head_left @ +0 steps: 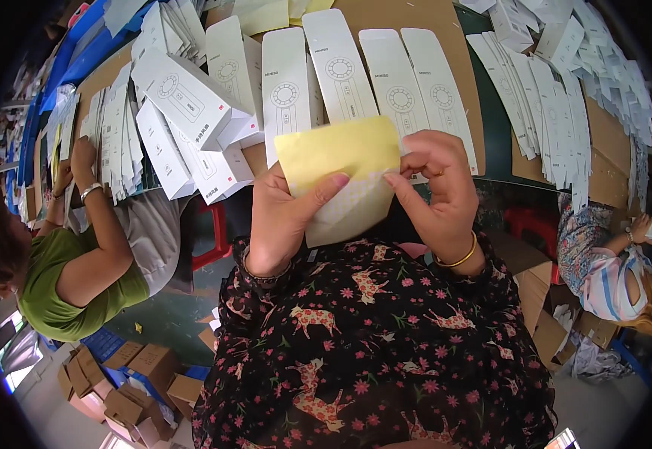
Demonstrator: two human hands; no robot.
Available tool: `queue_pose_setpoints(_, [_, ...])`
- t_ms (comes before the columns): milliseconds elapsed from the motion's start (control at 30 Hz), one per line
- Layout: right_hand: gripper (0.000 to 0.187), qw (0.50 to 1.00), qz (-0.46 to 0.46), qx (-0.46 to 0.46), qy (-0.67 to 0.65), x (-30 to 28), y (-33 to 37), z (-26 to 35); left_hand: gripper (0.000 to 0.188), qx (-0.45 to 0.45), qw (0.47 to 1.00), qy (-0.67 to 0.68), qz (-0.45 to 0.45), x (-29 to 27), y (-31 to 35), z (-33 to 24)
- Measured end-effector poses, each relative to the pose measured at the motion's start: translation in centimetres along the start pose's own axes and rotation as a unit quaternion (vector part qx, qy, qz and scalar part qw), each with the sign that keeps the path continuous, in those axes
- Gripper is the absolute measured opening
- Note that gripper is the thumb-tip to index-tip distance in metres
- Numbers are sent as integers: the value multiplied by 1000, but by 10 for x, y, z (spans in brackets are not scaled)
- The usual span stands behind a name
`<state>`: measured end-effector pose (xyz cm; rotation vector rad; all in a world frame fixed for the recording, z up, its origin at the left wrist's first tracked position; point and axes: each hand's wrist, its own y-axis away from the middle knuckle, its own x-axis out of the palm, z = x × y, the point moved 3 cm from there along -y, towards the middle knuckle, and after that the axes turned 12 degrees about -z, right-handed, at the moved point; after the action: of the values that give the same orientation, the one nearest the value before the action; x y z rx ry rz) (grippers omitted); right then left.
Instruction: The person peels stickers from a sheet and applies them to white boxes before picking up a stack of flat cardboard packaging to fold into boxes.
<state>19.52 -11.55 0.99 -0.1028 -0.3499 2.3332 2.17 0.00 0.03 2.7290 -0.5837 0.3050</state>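
A yellow backing sheet with rows of small pale labels [341, 153] is held up in front of my chest, over the table's near edge. My left hand [285, 213] grips its left side, thumb lying across the front. At the right edge, my right hand [442, 191] is closed, thumb and fingertips pinching at the sheet; any loose label between them is too small to make out. Just beyond stand flat white cartons [339, 67] printed with a handheld fan outline. More white cartons [401, 82] lie alongside to the right, partly covered by the sheet and my fingers.
Folded white boxes [191, 97] are piled at the left. Stacks of flat cartons [532, 105] lie on cardboard at the right. A person in green [79, 277] works at left, another person [618, 269] at right. Red stools [217, 239] and brown boxes [146, 367] stand below.
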Motion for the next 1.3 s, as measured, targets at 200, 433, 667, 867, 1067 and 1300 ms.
queue_pose_setpoints(200, [26, 931, 62, -264, 245, 3, -8, 26, 30, 10, 1000, -22, -11, 1, 0, 0])
queue_pose_setpoints(433, [24, 898, 72, -328, 283, 4, -12, 24, 32, 32, 998, -57, 15, 8, 2, 0])
queue_pose_setpoints(667, [25, 910, 94, -296, 275, -2, -22, 28, 32, 65, 994, -77, 47, 18, -3, -3])
queue_pose_setpoints(867, [18, 917, 102, -267, 277, -12, -28, 27, 32, 45, 996, -66, 43, 29, -11, 1])
queue_pose_setpoints(1067, [12, 963, 41, -153, 216, -44, -56, 26, 31, 63, 991, -109, 42, 44, -9, -1])
queue_pose_setpoints(1300, [9, 975, 56, -32, 213, -77, -135, -35, 29, 379, 806, -319, 324, 88, -6, 6])
